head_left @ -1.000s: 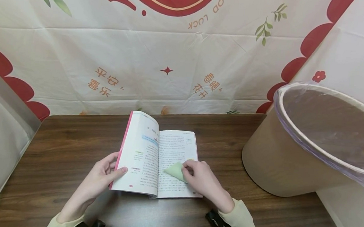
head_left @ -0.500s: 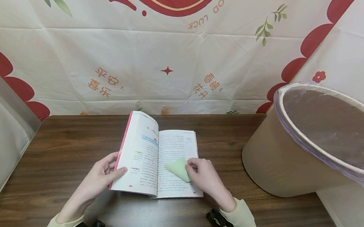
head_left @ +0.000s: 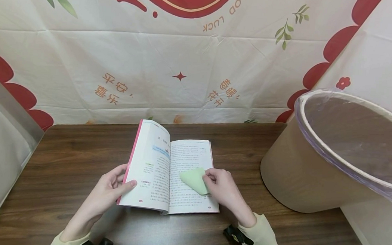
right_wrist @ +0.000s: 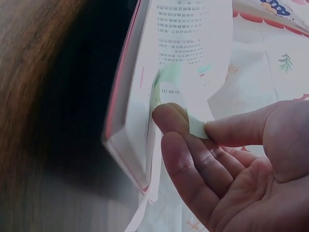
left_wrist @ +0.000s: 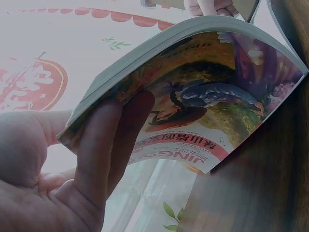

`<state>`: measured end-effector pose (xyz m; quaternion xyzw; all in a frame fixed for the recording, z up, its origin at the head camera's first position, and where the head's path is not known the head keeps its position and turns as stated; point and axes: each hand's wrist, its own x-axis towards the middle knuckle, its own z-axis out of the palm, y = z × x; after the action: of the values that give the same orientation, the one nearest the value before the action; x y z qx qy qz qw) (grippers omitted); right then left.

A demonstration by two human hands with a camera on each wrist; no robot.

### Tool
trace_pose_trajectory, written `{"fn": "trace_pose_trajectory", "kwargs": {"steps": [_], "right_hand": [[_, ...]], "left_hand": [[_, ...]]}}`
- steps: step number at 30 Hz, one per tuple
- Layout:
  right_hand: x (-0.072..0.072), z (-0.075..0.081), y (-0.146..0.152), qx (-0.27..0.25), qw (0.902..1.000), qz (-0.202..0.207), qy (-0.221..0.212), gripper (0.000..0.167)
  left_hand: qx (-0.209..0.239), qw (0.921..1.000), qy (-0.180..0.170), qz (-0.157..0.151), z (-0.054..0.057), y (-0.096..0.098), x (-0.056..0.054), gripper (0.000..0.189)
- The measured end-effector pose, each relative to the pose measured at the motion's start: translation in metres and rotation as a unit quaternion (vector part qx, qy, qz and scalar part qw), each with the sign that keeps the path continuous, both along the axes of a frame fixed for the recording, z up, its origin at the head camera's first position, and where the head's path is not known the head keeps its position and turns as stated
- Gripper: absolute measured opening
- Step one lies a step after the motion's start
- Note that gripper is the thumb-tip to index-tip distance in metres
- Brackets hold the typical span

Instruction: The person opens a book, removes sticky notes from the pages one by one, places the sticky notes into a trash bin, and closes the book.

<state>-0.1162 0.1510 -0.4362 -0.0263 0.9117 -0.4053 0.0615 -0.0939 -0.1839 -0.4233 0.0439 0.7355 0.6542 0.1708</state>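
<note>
A paperback book [head_left: 189, 154] stands open on the table, its left half raised at a slant and its right half lying lower. My left hand [head_left: 112, 188] grips the left edge, thumb on the page and fingers behind the cover. Its colourful illustrated cover [left_wrist: 207, 96] shows in the left wrist view. My right hand [head_left: 224, 188] pinches a pale green piece of paper [head_left: 193, 180] between thumb and fingertips, over the right page. That paper bends upward from the page in the right wrist view, with my right thumb [right_wrist: 236, 130] on one side.
A large beige bin [head_left: 300, 174] with a clear plastic liner over its rim stands at the right of the brown wooden table [head_left: 73, 145]. Behind the table hangs a white cloth [head_left: 173, 53] with red and green prints.
My right hand has shifted slightly right and up, drawing the green paper with it, so more of the paper shows. My left hand and the book have hardly moved.
</note>
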Motion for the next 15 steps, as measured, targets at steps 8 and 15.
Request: {"fn": "trace_pose_trajectory", "kwargs": {"steps": [8,15], "right_hand": [[-0.0029,-0.0002,0.0044,-0.003,1.0,-0.004,-0.004,0.015],[-0.0039,-0.0002,0.0075,-0.031,0.9994,-0.011,-0.008,0.016]], "left_hand": [[-0.005,0.9999,0.003,0.013,0.0023,0.002,0.0017,0.059],[-0.006,0.9993,0.018,0.033,0.0062,0.0028,0.0037,0.056]]}}
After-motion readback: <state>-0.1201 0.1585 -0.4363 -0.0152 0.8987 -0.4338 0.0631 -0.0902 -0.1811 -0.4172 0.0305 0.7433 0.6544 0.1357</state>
